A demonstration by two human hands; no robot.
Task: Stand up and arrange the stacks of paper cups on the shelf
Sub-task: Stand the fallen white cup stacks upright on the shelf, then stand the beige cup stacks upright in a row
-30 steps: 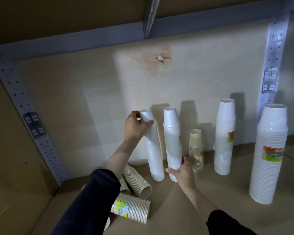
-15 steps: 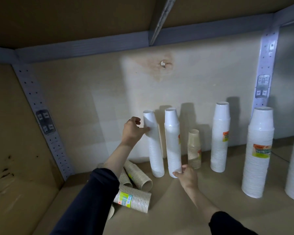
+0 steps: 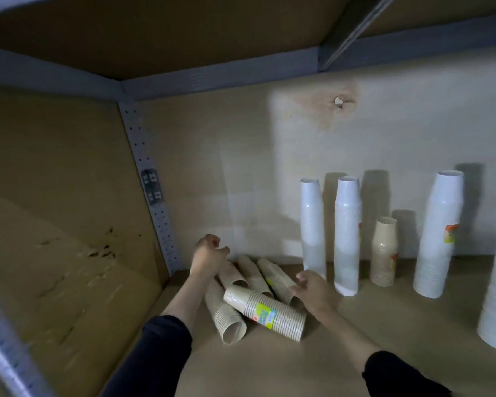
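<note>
The head view looks into a dim shelf bay: a brown board floor point(image 3: 269, 365), a scuffed brown side panel point(image 3: 55, 224) on the left, a pale back wall point(image 3: 241, 167) with a stained hole point(image 3: 339, 102), and grey perforated uprights point(image 3: 155, 202). Several tan cup stacks point(image 3: 269, 310) lie toppled in the back-left corner. To their right stand two slim white stacks point(image 3: 312, 227), a short tan stack point(image 3: 383, 253) and a wider white stack point(image 3: 438, 239). The left hand point(image 3: 209, 256) hovers over the pile, fingers loosely curled, holding nothing; the right hand point(image 3: 315, 290) reaches beside it, fingers spread, empty.
</note>
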